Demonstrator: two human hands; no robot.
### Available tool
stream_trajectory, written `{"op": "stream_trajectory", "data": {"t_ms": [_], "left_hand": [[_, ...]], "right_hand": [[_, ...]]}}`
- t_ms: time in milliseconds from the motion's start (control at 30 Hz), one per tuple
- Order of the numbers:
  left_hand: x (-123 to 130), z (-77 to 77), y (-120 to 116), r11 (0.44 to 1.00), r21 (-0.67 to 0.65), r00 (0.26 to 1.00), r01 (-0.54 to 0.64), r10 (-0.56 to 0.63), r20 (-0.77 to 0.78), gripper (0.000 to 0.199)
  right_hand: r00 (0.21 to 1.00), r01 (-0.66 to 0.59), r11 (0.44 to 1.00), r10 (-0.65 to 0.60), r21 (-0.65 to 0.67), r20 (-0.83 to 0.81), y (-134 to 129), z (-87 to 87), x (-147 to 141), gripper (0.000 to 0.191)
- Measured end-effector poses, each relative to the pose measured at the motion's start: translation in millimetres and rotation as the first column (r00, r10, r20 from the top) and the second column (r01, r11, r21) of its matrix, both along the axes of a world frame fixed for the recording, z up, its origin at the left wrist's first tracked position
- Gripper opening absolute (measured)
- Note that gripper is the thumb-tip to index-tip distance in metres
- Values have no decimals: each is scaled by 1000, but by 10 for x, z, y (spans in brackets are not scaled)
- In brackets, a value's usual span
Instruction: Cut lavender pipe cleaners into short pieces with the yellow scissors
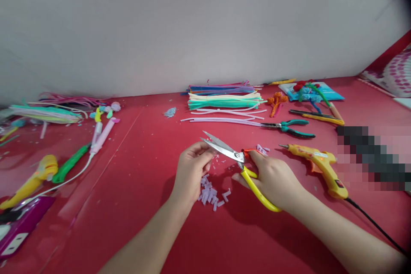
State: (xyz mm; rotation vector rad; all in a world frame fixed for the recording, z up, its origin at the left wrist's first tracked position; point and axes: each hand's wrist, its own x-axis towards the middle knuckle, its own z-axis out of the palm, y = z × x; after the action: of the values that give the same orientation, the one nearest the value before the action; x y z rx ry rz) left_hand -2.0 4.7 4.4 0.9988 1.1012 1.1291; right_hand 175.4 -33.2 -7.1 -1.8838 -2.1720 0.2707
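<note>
Yellow-handled scissors (261,190) are in my right hand (272,177), its fingers wrapped round the grips. The blades are slightly apart and point left, their tips by the fingers of my left hand (192,165). That hand is closed in a pinch; what it holds, if anything, is too small to make out. Below the blades lies a loose pile of short lilac pieces (210,195) on the red table (135,222). More lilac pieces (261,150) lie just beyond my right hand.
A yellow glue gun (321,162) lies right, its cord running to the edge. Teal-handled pliers (295,128) and bundled pipe cleaners (224,100) lie behind. At left are another glue gun (35,177), a green tool (70,163) and a purple power strip (27,227).
</note>
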Motion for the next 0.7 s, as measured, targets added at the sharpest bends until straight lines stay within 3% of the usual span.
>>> {"op": "stream_trajectory", "data": {"t_ms": [200, 700], "left_hand": [[-23, 9, 9, 999, 24, 997, -44, 42, 60, 9], [-22, 7, 11, 999, 42, 995, -24, 19, 94, 10]], "right_hand": [[996, -11, 1000, 11, -7, 83, -15, -41, -24, 34], [993, -51, 997, 44, 53, 113, -15, -90, -11, 35]]}}
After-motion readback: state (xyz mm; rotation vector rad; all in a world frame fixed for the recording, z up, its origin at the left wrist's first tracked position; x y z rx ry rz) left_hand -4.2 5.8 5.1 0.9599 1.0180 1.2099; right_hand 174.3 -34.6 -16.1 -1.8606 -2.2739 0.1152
